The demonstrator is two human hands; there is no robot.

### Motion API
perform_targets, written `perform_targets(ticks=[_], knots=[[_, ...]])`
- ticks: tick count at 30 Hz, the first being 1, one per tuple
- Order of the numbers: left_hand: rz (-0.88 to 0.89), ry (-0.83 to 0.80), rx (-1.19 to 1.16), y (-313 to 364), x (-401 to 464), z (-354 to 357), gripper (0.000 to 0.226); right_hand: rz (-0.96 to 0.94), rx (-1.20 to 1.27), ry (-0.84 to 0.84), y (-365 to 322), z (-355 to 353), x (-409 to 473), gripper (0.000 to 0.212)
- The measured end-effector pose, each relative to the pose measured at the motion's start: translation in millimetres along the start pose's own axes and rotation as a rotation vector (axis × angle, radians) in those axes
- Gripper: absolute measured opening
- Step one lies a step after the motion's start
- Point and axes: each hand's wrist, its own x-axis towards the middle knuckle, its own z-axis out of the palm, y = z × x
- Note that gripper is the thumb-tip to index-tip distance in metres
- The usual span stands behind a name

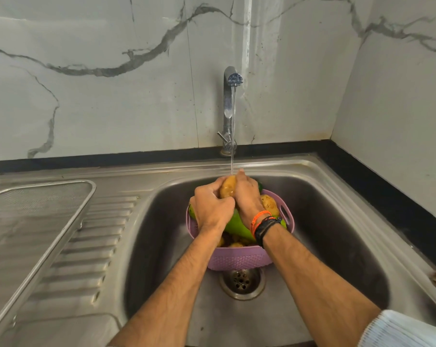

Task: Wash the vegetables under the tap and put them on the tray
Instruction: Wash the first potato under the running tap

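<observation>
Currently I have both hands over the sink (324,186), holding one potato (227,189) directly under the stream of water (232,156) running from the tap (229,101). My left hand (212,209) grips the potato from the left with its fingers curled round it; my right hand (245,194) closes on it from the right, fingers wrapped over its far side. The water lands on the potato's far, upper end, and its skin shows wet. Below my hands a lilac perforated basket (239,259) stands in the basin, just far of the drain (242,281). I note in the basket a second potato (269,204) at the right near the handle slot, a large green vegetable (237,226) lying across the middle, partly hidden by my wrists, and further brownish pieces at the near side that I cannot identify. My right wrist carries an orange band (259,220) and a dark strap (269,227); a white sleeve (407,329) shows at the near right corner. To the left, well apart from the basin, the metal tray (61,221) with a mesh floor rests on the ribbed draining board (91,246). A veined marble wall (111,83) stands behind the tap.
</observation>
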Motion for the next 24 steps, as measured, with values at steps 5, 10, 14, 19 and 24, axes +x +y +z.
perform_targets(ticks=[5, 10, 14, 19, 24], knots=[[-0.037, 0.03, -0.034, -1.9, 2.9, -2.8, 0.045, -0.136, -0.016, -0.101, 5.9, 8.7, -3.1, 0.041], [-0.012, -0.043, 0.007, -2.8, 2.2, 1.2, 0.05, 0.045, 0.003, 0.074, 2.0, 1.8, 6.2, 0.044], [-0.081, 0.007, -0.044, -2.4, 5.5, 0.3, 0.04, -0.024, 0.097, -0.045, 3.0, 1.6, 2.3, 0.033], [-0.093, 0.045, -0.088, -4.3, 6.1, 0.7, 0.036, -0.164, -0.088, -0.04, 5.5, 6.5, -1.1, 0.028], [-0.085, -0.03, -0.052, -4.9, 3.8, 1.5, 0.049, 0.016, -0.036, 0.089, 0.3, 4.3, 6.6, 0.051]])
